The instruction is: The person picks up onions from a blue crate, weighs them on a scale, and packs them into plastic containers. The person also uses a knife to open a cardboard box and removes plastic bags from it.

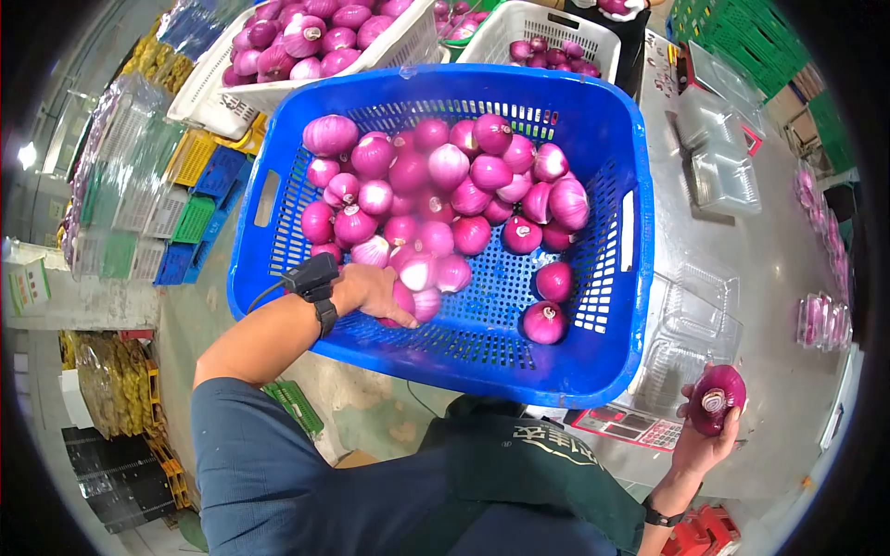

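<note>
A blue plastic basket (519, 380) with slotted walls holds many purple-red onions (449, 167), heaped toward its far side. My left hand (371, 292) reaches over the near left rim, its fingers curled around a red onion (400, 301) at the edge of the heap; part of the grip is hidden. Off to the right, outside the basket, my right hand (709, 449) holds up another red onion (717, 400), its pale cut end facing me. Two loose onions (544, 322) lie apart on the basket floor at the right.
Clear plastic boxes (691, 357) and a scale with a keypad (630, 428) are on the metal table (788, 371) at right. White crates of onions (547, 18) stand beyond the basket. A co-worker's gloved hand (623, 9) shows at the top. Stacked crates (195, 218) stand left.
</note>
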`<state>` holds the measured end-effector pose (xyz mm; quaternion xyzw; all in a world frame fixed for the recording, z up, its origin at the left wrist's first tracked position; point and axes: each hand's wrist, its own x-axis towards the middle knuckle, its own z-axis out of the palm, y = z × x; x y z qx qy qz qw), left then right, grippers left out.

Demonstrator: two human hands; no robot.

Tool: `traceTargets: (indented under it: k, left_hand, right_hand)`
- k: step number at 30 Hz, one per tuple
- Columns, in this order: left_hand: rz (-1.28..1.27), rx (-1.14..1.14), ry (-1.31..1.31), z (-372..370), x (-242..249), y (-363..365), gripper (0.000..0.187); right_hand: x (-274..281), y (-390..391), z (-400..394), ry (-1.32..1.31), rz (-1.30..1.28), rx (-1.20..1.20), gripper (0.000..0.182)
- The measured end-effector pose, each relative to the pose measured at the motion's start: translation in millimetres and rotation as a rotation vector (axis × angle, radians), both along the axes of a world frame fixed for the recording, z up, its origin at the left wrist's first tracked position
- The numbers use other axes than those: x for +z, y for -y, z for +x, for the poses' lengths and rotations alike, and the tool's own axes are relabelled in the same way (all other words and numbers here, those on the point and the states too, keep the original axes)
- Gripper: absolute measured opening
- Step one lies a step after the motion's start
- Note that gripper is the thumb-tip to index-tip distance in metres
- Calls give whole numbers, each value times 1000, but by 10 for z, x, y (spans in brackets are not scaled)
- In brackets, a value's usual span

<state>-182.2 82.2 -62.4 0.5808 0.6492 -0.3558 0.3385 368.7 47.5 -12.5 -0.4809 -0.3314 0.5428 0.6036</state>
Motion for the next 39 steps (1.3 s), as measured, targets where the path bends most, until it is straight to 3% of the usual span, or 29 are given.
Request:
traceTargets:
  k: [6, 9, 10, 12, 13, 15, 17, 19, 20, 25, 29, 36, 37, 39]
  left_hand:
    - [32, 13, 146, -103, 100, -66, 106]
    - [149, 383, 428, -252, 370, -53, 93]
    - [148, 381, 427, -286, 428, -27, 93]
    - [285, 747, 948, -309, 560, -3, 100]
    - [295, 743, 948, -249, 677, 11, 100]
    - [475, 925, 1230, -57, 920, 73, 103]
    - [543, 883, 1307, 96, 1023, 150, 105]
    - [630, 937, 1585, 319, 1110, 232, 110]
    - [619, 948, 1652, 434, 1143, 273, 112]
    - [724, 951, 1750, 1361, 1348, 564, 122]
    - [695, 760, 1858, 2247, 1234, 695, 116]
    - [927, 189, 1337, 3788, 931, 577, 79]
    - [970, 161, 1259, 3958, 891, 533, 77]
    - [1056, 51, 1129, 4183, 678, 448, 83]
  right_hand:
    - [-62, 46, 88, -12, -4, -37, 67]
    - [-74, 49, 177, -48, 0, -26, 67]
    - [-78, 45, 212, -79, 7, -16, 67]
    - [-72, 26, 251, -94, -12, -25, 68]
    - [-71, 13, 262, -111, -31, -32, 69]
    - [-84, -6, 284, -139, -33, -33, 70]
    - [-120, -12, 331, -164, -31, -39, 72]
    - [-167, -9, 394, -202, 9, 22, 70]
    - [-155, -13, 404, -201, -27, -6, 87]
    - [-14, 9, 464, -121, -11, 26, 90]
    - [98, 8, 627, -127, 10, 90, 100]
    - [84, 26, 1045, 174, 74, 198, 95]
    - [81, 21, 1103, 174, 86, 192, 95]
    - [67, 8, 1169, 443, 165, 203, 92]
